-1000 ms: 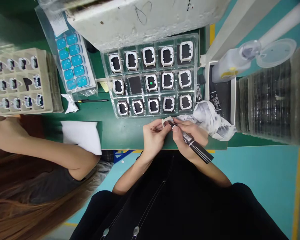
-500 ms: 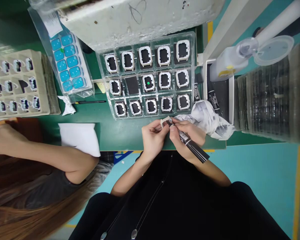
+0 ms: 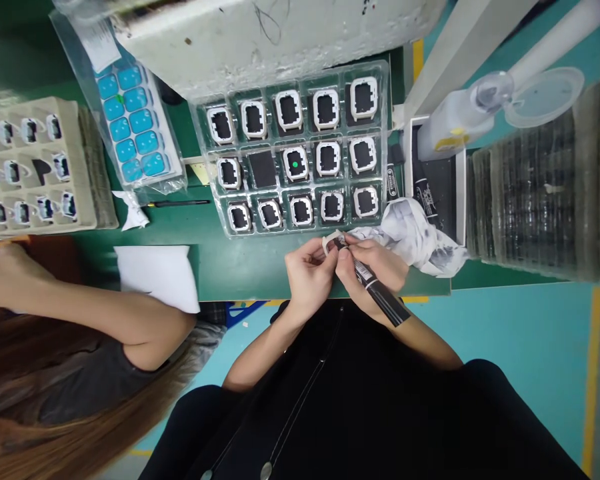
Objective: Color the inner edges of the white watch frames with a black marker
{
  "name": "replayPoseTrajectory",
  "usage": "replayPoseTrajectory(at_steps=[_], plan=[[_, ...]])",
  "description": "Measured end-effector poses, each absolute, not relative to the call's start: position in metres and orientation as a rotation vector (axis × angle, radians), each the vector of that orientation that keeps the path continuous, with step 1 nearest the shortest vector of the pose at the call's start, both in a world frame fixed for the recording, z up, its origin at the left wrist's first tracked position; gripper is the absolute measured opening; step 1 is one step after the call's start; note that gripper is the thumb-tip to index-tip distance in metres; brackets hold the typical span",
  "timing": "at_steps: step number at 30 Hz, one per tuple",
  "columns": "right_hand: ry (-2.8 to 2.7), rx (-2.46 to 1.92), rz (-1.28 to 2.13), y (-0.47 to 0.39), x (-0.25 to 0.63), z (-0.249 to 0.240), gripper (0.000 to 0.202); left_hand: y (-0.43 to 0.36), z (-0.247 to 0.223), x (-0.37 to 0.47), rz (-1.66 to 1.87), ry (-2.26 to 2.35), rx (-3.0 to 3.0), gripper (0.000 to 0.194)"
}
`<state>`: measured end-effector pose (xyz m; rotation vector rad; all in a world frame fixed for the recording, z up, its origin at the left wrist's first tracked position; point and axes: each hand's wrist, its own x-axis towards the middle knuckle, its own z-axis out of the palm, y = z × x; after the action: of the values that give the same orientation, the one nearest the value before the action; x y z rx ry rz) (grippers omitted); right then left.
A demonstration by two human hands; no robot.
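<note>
Between finger and thumb, my left hand [image 3: 307,272] pinches a small white watch case frame [image 3: 329,241], partly covered by the fingers. My right hand [image 3: 367,270] grips a black marker pen [image 3: 384,297] slantwise, its writing end at the frame and its back end towards my body. Whether the tip touches the frame is too small to tell. Just beyond my hands lies a clear plastic tray [image 3: 293,188] with rows of similar white frames on dark pads. One compartment in its middle row shows only a dark pad [image 3: 263,169].
Right of the tray are a stained white cloth [image 3: 420,237], a box [image 3: 461,200] with markers, a plastic bottle [image 3: 460,123] and stacked trays [image 3: 535,207]. Leftward lie bagged blue pieces [image 3: 133,120], a thin pen [image 3: 177,203], white paper [image 3: 156,277] and a co-worker's arm [image 3: 95,293].
The marker's back end has swung slightly left and closer to my body. Both hands keep their hold, and the whole view has shifted a little.
</note>
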<state>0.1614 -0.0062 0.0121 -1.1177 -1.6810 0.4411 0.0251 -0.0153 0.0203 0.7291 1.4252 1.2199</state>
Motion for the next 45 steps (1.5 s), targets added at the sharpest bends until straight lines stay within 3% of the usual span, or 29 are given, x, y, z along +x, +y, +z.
replayPoseTrajectory(at_steps=[5, 19, 30, 35, 45], plan=[[-1.635, -1.100, 0.466, -0.007, 0.160, 0.012, 0.028, -0.016, 0.017, 0.026, 1.234, 1.414, 0.731, 0.030], [-1.613, -1.107, 0.467, -0.001, 0.159, 0.019, 0.017, -0.010, 0.017, 0.023, 1.226, 1.376, 0.678, 0.031], [-1.405, -1.102, 0.654, -0.009, 0.163, 0.013, 0.007, -0.005, 0.031, 0.013, 1.119, 1.313, 0.539, 0.049], [-1.279, -1.091, 0.674, -0.012, 0.166, 0.005, 0.014, 0.015, 0.048, -0.021, 1.241, 1.562, 0.927, 0.028], [-1.349, -1.062, 0.635, -0.009, 0.166, 0.004, 0.015, 0.111, 0.040, -0.084, 1.129, 2.201, 1.426, 0.045]])
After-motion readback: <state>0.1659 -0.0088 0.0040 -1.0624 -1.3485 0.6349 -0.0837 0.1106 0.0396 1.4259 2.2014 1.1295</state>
